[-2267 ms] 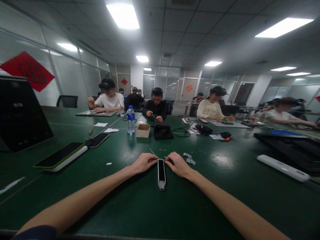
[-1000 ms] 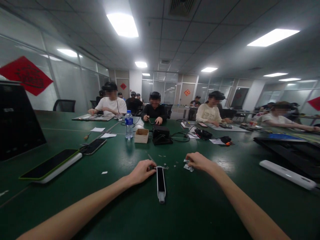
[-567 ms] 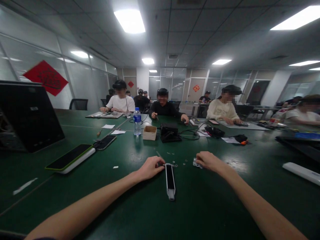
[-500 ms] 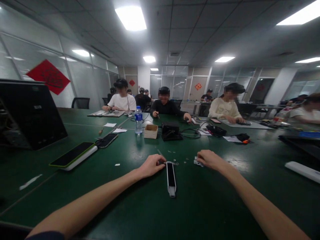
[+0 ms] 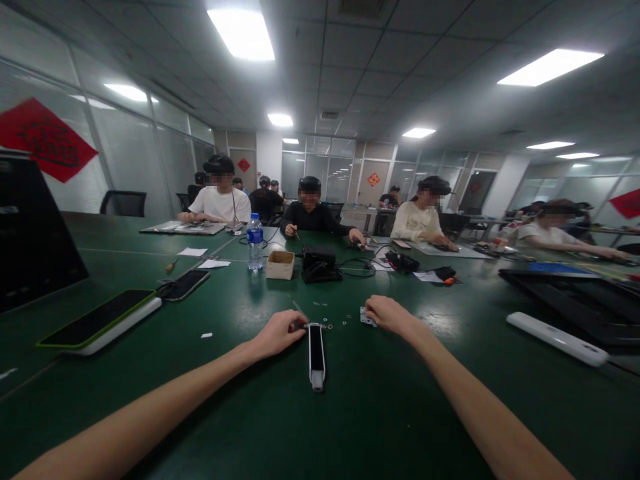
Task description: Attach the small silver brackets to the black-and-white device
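Observation:
My left hand [image 5: 279, 333] rests on the green table, its fingers curled closed at the far end of a narrow white device with a black face [image 5: 317, 350]. What those fingers hold is too small to make out. A thin, pale stick [image 5: 300, 308] lies just beyond them. To the right, my right hand [image 5: 393, 315] is closed on a small silvery piece with holes [image 5: 368, 317], gripping it at its right side. Between the hands, several tiny rings [image 5: 330, 327] and other small bits are scattered on the tabletop.
Ahead stand a water bottle [image 5: 255, 243], an open small box [image 5: 280, 265] and a black device on a stand [image 5: 320, 262] with cables. Phones [image 5: 100, 317] lie left; a long white device [image 5: 556, 338] and a black tray-like object [image 5: 575, 300] lie right. Several people sit opposite.
The view has turned right, so everything appears farther left. Both hands keep nearly the same places by the narrow device, and the silvery piece in my right hand looks slightly tilted up.

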A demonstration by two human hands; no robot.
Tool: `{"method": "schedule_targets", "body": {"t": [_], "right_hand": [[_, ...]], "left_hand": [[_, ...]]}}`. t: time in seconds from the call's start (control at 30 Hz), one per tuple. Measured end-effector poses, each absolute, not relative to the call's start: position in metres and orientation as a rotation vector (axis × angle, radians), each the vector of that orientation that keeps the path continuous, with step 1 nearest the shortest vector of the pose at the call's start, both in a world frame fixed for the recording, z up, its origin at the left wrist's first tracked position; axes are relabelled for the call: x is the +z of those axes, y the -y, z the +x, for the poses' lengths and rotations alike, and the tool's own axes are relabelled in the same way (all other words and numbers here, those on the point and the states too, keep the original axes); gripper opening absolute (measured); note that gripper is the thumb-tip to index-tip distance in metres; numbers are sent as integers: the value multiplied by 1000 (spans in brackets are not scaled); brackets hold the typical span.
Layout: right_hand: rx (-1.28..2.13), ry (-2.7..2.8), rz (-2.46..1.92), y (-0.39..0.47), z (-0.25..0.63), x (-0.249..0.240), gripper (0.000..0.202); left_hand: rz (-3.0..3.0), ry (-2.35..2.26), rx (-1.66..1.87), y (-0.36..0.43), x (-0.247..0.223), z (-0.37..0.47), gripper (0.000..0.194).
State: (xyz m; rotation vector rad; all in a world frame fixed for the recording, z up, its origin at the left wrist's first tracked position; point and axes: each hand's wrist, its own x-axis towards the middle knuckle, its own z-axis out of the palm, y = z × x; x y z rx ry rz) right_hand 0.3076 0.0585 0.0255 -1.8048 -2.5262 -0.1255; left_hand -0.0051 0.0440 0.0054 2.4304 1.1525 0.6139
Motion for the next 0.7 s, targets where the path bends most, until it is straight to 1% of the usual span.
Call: {"method": "schedule_targets", "body": {"t": [0.17,0.47,0.6,0.7], "right_hand": [[-118,2536,-1854,-59,311,24,16],[-70,2519,-1838,-60,312,30,25],[-13,2484,-1636,-51,300,44,18],[36,2357,-1398,-41,272,54,14]], "left_hand": [[2419,-1142,618,-42,8,-4,23],[2374,-1136,678,-46,1,-7,26],[2291,-1222,724,-44,9,-7,28],[2189,-1236,903,-44,17,-8,33]]}}
